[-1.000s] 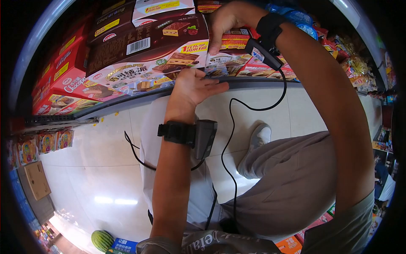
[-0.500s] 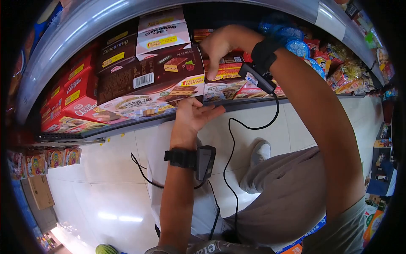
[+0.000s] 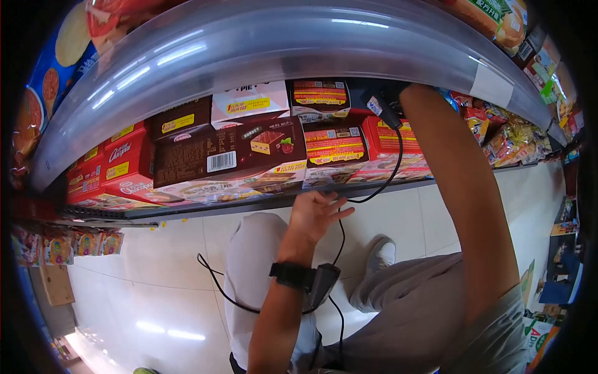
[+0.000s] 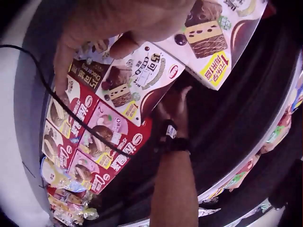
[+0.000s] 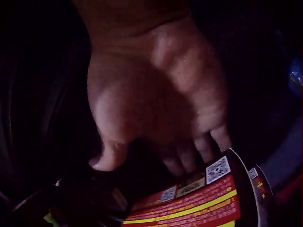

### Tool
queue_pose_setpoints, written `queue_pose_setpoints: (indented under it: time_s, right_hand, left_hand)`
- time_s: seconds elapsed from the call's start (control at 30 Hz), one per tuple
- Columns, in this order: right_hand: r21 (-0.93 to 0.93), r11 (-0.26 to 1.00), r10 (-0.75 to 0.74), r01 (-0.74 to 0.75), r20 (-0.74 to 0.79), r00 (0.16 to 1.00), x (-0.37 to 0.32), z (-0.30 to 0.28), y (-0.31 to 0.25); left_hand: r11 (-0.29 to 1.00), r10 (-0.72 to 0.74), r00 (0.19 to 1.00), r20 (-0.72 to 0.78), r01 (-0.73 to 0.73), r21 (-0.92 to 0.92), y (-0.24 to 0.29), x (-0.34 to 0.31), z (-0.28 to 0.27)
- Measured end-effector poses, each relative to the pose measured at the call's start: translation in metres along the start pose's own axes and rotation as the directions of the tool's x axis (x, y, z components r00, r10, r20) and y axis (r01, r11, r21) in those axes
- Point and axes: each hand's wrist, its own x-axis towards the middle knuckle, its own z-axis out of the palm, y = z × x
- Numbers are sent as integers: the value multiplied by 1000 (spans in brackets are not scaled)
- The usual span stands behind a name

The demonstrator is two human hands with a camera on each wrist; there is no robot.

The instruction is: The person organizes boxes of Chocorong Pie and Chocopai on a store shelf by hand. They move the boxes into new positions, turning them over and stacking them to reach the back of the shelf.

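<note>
In the head view my left hand is just outside the shelf's front edge, its fingers loosely spread and holding nothing. Beside it stand a large dark brown box and a box with a red-and-yellow label. My right hand is hidden under the shelf above. The left wrist view shows my right hand beyond the box tops, with my left hand in front of the boxes. In the right wrist view my right hand reaches down with straight fingers at a red-labelled box; its fingertips are partly hidden.
A curved clear shelf front arches above the boxes. Red boxes stand at the left, bagged snacks at the right. A black cable hangs from the right wrist camera, past the shelf edge.
My right hand has left the brown box's right side and gone deeper and rightward into the shelf. My left hand has come away from the brown box's lower front, moving right.
</note>
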Motion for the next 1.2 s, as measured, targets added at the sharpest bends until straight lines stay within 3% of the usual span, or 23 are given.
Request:
queue_pose_setpoints:
  time_s: [0.07,0.17,0.27,0.43,0.5,0.57,0.63,0.7,0.87,0.97,1.2]
  right_hand:
    - [20,1000,-7,6,14,1000,7,2,0]
    - [26,1000,-17,16,28,999,12,0,0]
    - [37,999,-20,18,43,999,16,1,1]
    - [57,998,-22,17,80,997,23,0,1]
    - [83,996,-25,17,93,995,25,1,3]
    - [91,996,-26,16,106,994,27,2,2]
    - [100,995,-25,12,125,992,29,2,1]
    - [105,994,-24,8,148,989,31,2,0]
    - [131,991,-28,2,192,981,34,3,1]
    - [144,990,-33,2,215,976,35,3,0]
    - [168,986,-36,-12,282,959,39,6,-6]
  left_hand:
    - [996,36,998,42,-39,84,-6,-8,9]
    - [999,23,999,-25,-22,30,-11,-9,16]
    - [1000,3,1000,14,-3,-27,-16,2,9]
    - [980,154,965,212,-177,94,-24,16,-9]
    - [987,132,965,226,-149,58,-21,19,-12]
    - [993,65,972,225,-41,-112,-14,17,-8]
    - [980,149,963,226,-174,95,-14,22,-6]
    - [964,195,951,239,-230,129,-16,24,-3]
    - [984,166,922,351,-133,-115,-15,44,-24]
    - [966,184,920,348,-103,-237,-3,19,9]
    - [979,152,937,316,-100,-177,0,23,5]
